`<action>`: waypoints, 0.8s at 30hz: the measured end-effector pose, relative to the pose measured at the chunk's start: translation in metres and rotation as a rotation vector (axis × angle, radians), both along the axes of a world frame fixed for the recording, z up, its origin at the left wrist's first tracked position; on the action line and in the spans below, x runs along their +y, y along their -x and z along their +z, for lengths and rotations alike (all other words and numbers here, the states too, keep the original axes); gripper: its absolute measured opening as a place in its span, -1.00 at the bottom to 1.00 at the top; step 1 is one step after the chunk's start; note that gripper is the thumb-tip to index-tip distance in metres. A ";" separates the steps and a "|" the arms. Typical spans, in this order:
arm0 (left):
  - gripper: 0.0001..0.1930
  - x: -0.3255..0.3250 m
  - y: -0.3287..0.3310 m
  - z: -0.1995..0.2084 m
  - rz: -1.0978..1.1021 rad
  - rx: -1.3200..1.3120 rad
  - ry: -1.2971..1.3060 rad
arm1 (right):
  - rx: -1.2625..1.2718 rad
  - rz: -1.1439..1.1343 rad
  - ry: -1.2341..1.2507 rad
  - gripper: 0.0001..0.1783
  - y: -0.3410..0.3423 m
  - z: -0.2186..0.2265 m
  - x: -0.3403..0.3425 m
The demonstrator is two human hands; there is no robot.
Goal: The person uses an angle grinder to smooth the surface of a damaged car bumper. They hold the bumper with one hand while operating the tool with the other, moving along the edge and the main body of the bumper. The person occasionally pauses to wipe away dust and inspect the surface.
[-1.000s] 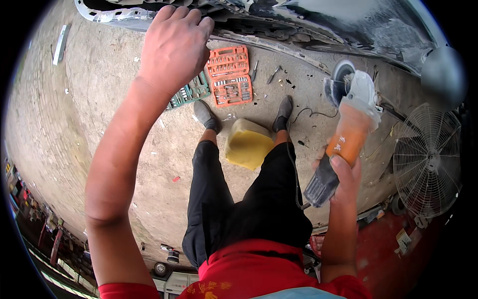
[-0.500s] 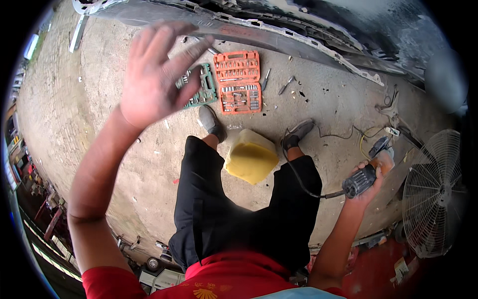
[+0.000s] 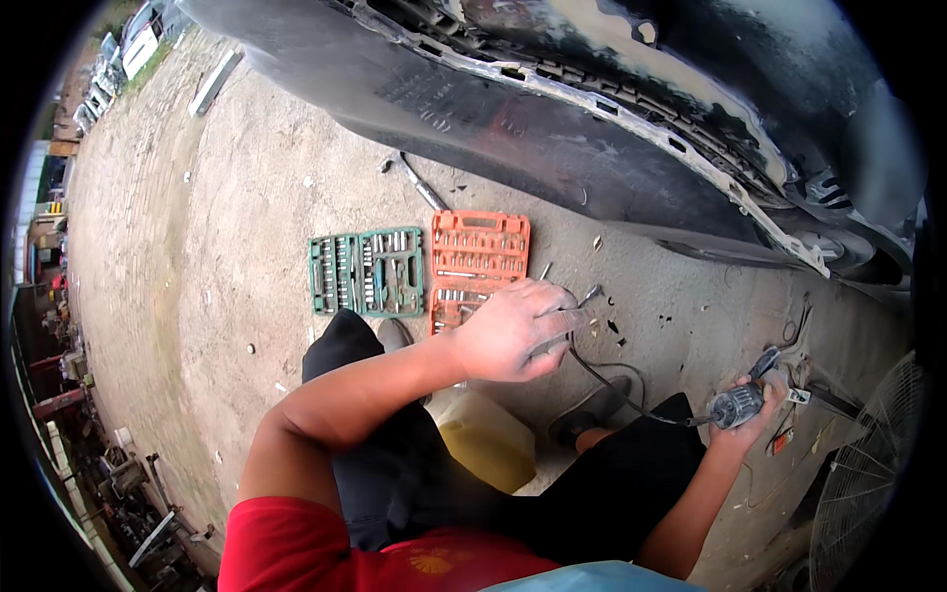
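My right hand (image 3: 767, 407) grips a corded angle grinder (image 3: 737, 405) at the right, its dark body lying in the palm. From its rear end a black cord (image 3: 631, 403) loops left across my leg and passes behind my left hand (image 3: 523, 331). That hand hovers over the middle with its fingers curled in; whether anything lies inside them is hidden. Below it, on the ground, is an open orange socket set case (image 3: 480, 247), partly covered by the hand. An open green socket set case (image 3: 366, 271) lies to its left.
A grey car body panel (image 3: 473, 123) with a bare, scuffed edge spans the far side. A yellowish plastic container (image 3: 488, 444) stands between my legs. At right is a wire fan guard (image 3: 868, 483). A hammer-like tool (image 3: 419, 183) lies beyond the cases.
My left hand has come down and right from its raised, spread position, and its fingers have curled. The view has shifted, showing more of the car panel. The grinder stays in my right hand.
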State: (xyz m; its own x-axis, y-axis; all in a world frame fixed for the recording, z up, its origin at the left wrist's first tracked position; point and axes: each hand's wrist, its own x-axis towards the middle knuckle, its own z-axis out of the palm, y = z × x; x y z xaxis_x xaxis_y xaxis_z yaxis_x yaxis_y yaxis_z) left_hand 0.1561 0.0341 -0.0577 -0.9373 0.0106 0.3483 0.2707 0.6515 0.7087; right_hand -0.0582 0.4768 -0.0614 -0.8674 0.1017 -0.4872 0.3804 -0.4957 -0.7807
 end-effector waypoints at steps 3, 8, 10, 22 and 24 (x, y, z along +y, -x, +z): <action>-0.47 0.010 0.008 -0.012 -0.068 0.099 0.074 | 0.096 -0.077 -0.008 -0.74 0.016 0.009 0.008; -0.44 0.026 0.006 -0.018 -0.171 0.196 0.234 | 0.350 -0.014 0.080 -0.67 0.010 0.015 0.006; -0.43 0.050 0.003 -0.016 -0.169 0.272 0.227 | 0.388 0.003 0.132 -0.63 -0.013 0.033 0.005; -0.30 0.034 0.088 0.102 0.484 0.706 0.388 | 0.449 -0.148 -0.021 -0.62 -0.103 0.060 -0.032; -0.20 -0.005 0.099 0.099 0.684 0.609 0.500 | 0.439 -0.147 -0.030 -0.61 -0.111 0.069 -0.028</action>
